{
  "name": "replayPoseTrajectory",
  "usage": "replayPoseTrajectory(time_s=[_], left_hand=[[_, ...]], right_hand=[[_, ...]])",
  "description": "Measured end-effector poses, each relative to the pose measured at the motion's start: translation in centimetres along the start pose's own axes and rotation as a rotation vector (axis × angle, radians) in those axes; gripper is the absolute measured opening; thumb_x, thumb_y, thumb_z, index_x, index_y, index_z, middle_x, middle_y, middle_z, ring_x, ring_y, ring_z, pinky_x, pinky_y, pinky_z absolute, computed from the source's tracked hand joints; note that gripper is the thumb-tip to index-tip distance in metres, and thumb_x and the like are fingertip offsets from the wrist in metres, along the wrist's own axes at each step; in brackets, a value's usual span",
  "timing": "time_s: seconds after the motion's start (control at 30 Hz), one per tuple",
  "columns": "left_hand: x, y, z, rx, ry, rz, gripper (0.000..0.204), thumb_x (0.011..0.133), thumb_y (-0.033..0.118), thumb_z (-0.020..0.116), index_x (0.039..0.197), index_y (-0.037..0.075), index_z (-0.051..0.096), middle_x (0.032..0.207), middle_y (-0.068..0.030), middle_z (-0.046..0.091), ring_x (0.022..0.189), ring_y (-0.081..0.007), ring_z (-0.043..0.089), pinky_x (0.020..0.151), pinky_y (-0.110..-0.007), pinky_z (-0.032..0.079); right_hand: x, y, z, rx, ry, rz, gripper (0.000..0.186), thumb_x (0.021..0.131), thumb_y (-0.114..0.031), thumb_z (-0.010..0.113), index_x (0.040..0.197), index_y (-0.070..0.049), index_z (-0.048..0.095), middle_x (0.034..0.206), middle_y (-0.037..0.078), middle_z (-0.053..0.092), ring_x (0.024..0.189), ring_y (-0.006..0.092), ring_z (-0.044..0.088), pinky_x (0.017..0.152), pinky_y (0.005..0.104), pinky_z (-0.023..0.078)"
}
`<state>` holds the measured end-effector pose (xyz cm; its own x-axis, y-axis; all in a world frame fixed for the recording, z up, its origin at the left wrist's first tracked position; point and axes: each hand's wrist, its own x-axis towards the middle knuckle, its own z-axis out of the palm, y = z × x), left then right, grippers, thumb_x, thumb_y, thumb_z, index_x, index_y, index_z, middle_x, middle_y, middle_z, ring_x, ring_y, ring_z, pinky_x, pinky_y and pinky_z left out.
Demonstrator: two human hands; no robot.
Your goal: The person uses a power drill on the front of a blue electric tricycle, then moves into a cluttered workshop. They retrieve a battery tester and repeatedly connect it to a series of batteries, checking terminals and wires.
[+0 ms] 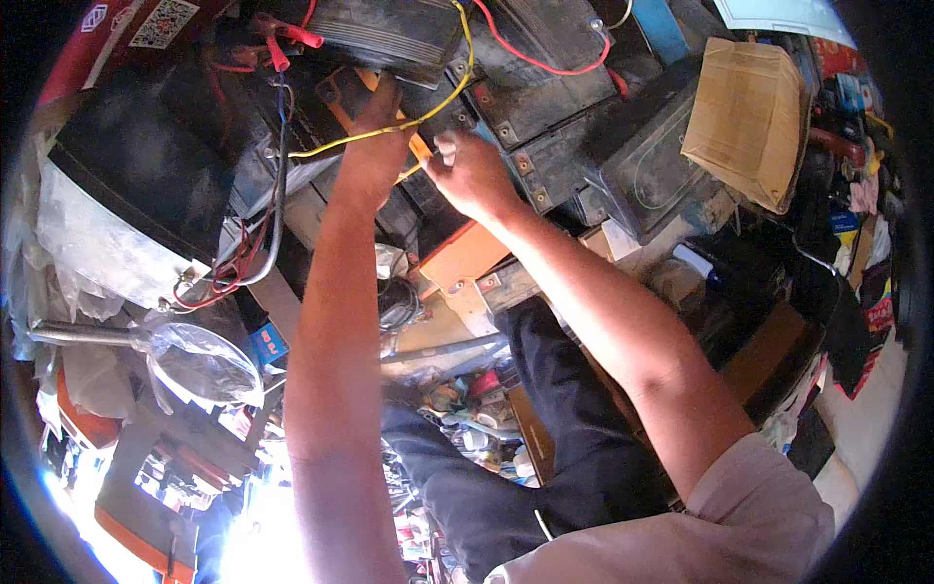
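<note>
An orange-and-black case (338,95) sits among dark batteries at the upper middle. My left hand (377,141) is closed over its orange edge, and most of its fingertips are hidden. Just to the right, my right hand (474,175) has its fingers curled by the lower end of that edge; what they pinch, if anything, is hidden. A yellow wire (443,107) passes across my left hand. Black batteries (550,88) with bolt terminals lie beyond and to the right of my hands. Below my right hand is an orange panel (465,257).
Red clips (282,47) and a red wire (545,68) lie at the far side. A cardboard box (744,117) rests on a battery at right. Left are a grey cable (282,185), a white-sided black box (117,224) and a round-headed magnifier-like tool (204,362).
</note>
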<state>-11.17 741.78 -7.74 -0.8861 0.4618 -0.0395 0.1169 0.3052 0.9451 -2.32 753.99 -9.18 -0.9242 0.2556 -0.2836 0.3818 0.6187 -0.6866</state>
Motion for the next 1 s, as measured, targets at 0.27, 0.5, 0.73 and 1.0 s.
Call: replayPoseTrajectory(time_s=[0.27,0.5,0.73,1.0], left_hand=[[-7.1,-1.4,0.4,0.901,-0.105,-0.109,0.067,0.078,0.026,0.071,0.133,-0.003,0.046,0.146,-0.0246,0.035,0.13,-0.0412,0.039,0.106,-0.046,0.04],[-5.6,-4.3,0.8,1.158,-0.074,0.084,0.08,0.075,0.031,0.073,0.139,-0.001,0.039,0.141,-0.0188,0.044,0.132,-0.0324,0.041,0.105,-0.041,0.04],[-1.2,-1.2,0.1,1.181,-0.382,-0.007,0.088,0.068,0.025,0.077,0.14,-0.003,0.036,0.143,-0.0291,0.034,0.133,-0.0456,0.035,0.108,-0.044,0.037],[-0.2,-0.3,0.0,1.306,-0.504,0.054,0.099,0.067,0.032,0.078,0.145,-0.001,0.025,0.144,-0.035,0.03,0.132,-0.0441,0.038,0.104,-0.042,0.041]], right_hand=[[-0.9,1.2,4.8,0.393,0.154,0.182,0.03,0.088,-0.013,0.064,0.112,0.004,0.061,0.1,0.021,0.07,0.094,0.0276,0.069,0.08,0.0336,0.054],[-2.8,0.9,6.5,0.758,0.144,0.501,0.036,0.092,-0.012,0.055,0.123,0.006,0.051,0.12,0.021,0.06,0.11,0.0313,0.061,0.091,0.0399,0.051],[-0.2,4.4,13.2,1.659,0.283,1.298,0.022,0.093,-0.016,0.048,0.112,-0.004,0.05,0.112,0.013,0.059,0.107,0.0269,0.059,0.096,0.0479,0.045],[2.5,6.0,18.6,1.733,0.309,1.004,0.031,0.094,-0.028,0.041,0.115,-0.011,0.056,0.119,0.009,0.059,0.115,0.0245,0.053,0.106,0.0483,0.031]])
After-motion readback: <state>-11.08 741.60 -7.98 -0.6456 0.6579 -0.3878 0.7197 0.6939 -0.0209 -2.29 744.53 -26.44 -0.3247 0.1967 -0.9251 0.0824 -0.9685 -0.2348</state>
